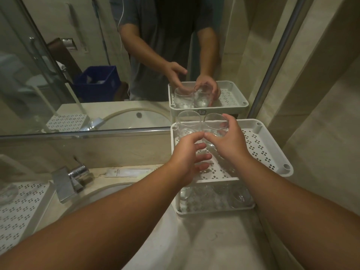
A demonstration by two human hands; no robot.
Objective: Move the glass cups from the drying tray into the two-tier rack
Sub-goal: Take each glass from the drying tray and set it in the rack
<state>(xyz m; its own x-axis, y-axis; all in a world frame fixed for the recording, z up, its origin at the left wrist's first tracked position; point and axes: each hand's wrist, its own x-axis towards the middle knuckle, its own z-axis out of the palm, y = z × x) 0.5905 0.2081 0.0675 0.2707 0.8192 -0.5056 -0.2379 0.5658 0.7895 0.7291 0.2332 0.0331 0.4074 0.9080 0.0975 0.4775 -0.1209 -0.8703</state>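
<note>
While right hand (231, 141) grips cup (214, 125) | left hand (187, 158) spread, empty | rack (272, 152) (marble counter (214, 240))

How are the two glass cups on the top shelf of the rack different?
The right glass cup is gripped by the right hand, fingers curled round it; the left glass cup stands free, with the left hand open just in front of it. The left glass cup is nearer the mirror; the right glass cup is partly hidden by fingers. Both are clear, upright and on the rack's top shelf.
</note>
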